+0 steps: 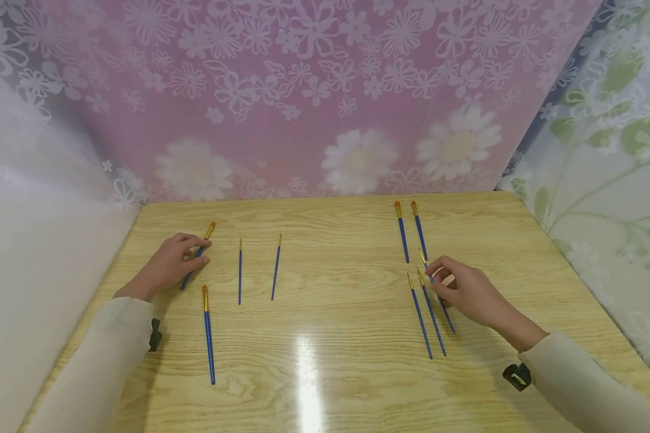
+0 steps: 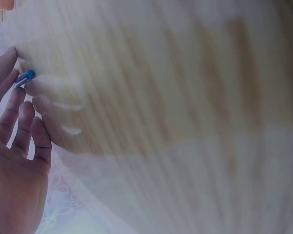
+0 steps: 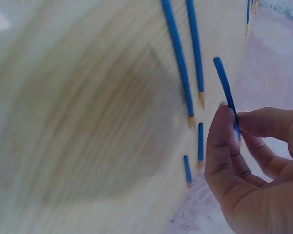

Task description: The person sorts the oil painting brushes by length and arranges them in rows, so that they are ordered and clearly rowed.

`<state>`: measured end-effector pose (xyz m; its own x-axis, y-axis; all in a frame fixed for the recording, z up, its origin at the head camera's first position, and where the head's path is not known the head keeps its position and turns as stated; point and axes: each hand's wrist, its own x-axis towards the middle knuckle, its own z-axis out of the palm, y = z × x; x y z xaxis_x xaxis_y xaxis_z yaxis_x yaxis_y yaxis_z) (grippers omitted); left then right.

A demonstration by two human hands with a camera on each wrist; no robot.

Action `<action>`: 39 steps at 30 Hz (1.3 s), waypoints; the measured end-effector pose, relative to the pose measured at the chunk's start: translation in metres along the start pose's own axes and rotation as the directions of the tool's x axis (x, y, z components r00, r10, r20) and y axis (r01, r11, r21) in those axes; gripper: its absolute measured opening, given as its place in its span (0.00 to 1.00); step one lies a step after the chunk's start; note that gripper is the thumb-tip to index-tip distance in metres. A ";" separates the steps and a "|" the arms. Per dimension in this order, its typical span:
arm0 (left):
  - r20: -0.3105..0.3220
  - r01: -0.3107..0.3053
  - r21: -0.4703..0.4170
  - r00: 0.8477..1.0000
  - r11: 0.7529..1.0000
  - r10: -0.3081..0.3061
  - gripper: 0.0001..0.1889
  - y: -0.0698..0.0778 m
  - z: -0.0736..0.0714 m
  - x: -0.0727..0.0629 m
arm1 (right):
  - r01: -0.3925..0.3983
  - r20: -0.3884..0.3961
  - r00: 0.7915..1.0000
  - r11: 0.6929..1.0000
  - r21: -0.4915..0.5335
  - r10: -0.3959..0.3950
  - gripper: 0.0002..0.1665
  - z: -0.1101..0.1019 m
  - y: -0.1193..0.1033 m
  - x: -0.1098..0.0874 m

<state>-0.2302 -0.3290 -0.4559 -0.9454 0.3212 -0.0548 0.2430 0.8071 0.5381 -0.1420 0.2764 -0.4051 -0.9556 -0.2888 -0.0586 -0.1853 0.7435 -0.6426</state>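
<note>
My left hand [image 1: 176, 261] hovers over a flat paintbrush [image 1: 210, 230] at the table's left, thumb and index finger parted on either side of its handle. In the left wrist view, the blue handle end [image 2: 28, 75] shows between the loosely bent fingers of that hand [image 2: 19, 161]. My right hand [image 1: 463, 288] pinches a thin blue paintbrush [image 1: 445, 316] between thumb and fingertips, bristles pointing away from me. The right wrist view shows this handle [image 3: 225, 85] between the fingertips. Two fine paintbrushes, one outer [image 1: 420, 325] and one inner [image 1: 436, 325], lie just left of it.
Two flat brushes, left [image 1: 403, 237] and right [image 1: 419, 231], lie at the back right. On the left side are a larger flat brush [image 1: 209, 337] and two fine brushes, one [image 1: 240, 273] beside another [image 1: 276, 270]. Floral cloth [image 1: 303, 120] hangs behind the wooden table [image 1: 346, 313].
</note>
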 end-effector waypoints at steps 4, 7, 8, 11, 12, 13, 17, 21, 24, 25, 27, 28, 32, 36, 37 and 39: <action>-0.006 -0.007 -0.003 1.000 1.000 0.007 0.27 0.001 0.001 -0.001 | -0.030 0.019 0.999 0.999 -0.030 0.031 0.11 0.002 0.009 -0.005; -0.011 -0.012 -0.005 1.000 1.000 0.012 0.26 0.002 0.001 -0.001 | -0.042 0.030 0.999 0.997 -0.072 0.045 0.11 0.004 0.015 -0.007; -0.012 -0.014 -0.005 1.000 1.000 0.014 0.26 0.002 0.001 -0.001 | -0.044 0.030 0.998 0.995 -0.088 0.047 0.11 0.005 0.017 -0.008; -0.015 -0.016 -0.004 1.000 1.000 0.016 0.26 0.003 0.001 -0.001 | -0.051 0.026 0.998 0.991 -0.126 0.055 0.10 0.006 0.022 -0.010; -0.015 -0.015 -0.005 1.000 1.000 0.015 0.26 0.003 0.001 -0.001 | -0.053 0.024 0.998 0.989 -0.138 0.056 0.10 0.007 0.023 -0.010; -0.015 -0.015 -0.006 1.000 1.000 0.015 0.26 0.003 0.001 -0.001 | -0.054 0.021 0.998 0.988 -0.146 0.058 0.09 0.007 0.024 -0.011; -0.013 -0.012 -0.008 1.000 1.000 0.012 0.26 0.002 0.002 -0.001 | -0.042 0.012 0.999 0.984 -0.175 0.045 0.08 0.010 0.027 -0.011; -0.017 -0.010 -0.004 1.000 1.000 0.010 0.26 0.000 0.002 -0.002 | -0.025 0.012 1.000 0.977 -0.210 0.028 0.06 0.012 0.029 -0.011; -0.023 -0.010 0.000 1.000 1.000 0.010 0.26 0.000 0.002 -0.002 | -0.024 0.018 0.999 0.975 -0.220 0.029 0.06 0.014 0.028 -0.011; -0.023 -0.009 0.001 1.000 1.000 0.009 0.25 0.000 0.002 -0.002 | -0.025 0.019 0.999 0.975 -0.222 0.029 0.06 0.015 0.028 -0.011; -0.025 -0.010 0.006 1.000 1.000 0.010 0.25 0.001 0.002 -0.003 | -0.022 0.016 1.000 0.974 -0.226 0.027 0.07 0.015 0.027 -0.011; -0.024 -0.012 0.009 1.000 1.000 0.012 0.25 0.002 0.002 -0.003 | -0.022 0.015 1.000 0.974 -0.226 0.026 0.07 0.015 0.027 -0.012; -0.042 -0.024 0.033 0.999 0.999 0.025 0.23 0.005 0.002 -0.004 | -0.027 0.011 0.999 0.975 -0.223 0.030 0.07 0.016 0.026 -0.012; -0.078 -0.049 0.100 0.995 0.994 0.057 0.20 0.006 0.004 -0.004 | -0.027 0.006 1.000 0.975 -0.220 0.029 0.06 0.016 0.025 -0.012; -0.085 -0.056 0.119 0.994 0.991 0.066 0.19 0.006 0.004 -0.003 | -0.026 0.005 1.000 0.975 -0.220 0.027 0.06 0.016 0.025 -0.012; -0.095 -0.065 0.141 0.992 0.988 0.079 0.19 0.005 0.005 -0.003 | -0.022 0.004 1.000 0.975 -0.222 0.024 0.06 0.016 0.026 -0.011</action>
<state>-0.2252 -0.3231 -0.4573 -0.9397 0.3354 0.0677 0.3321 0.8464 0.4164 -0.1321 0.2890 -0.4334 -0.9588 -0.2733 -0.0769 -0.2100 0.8650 -0.4557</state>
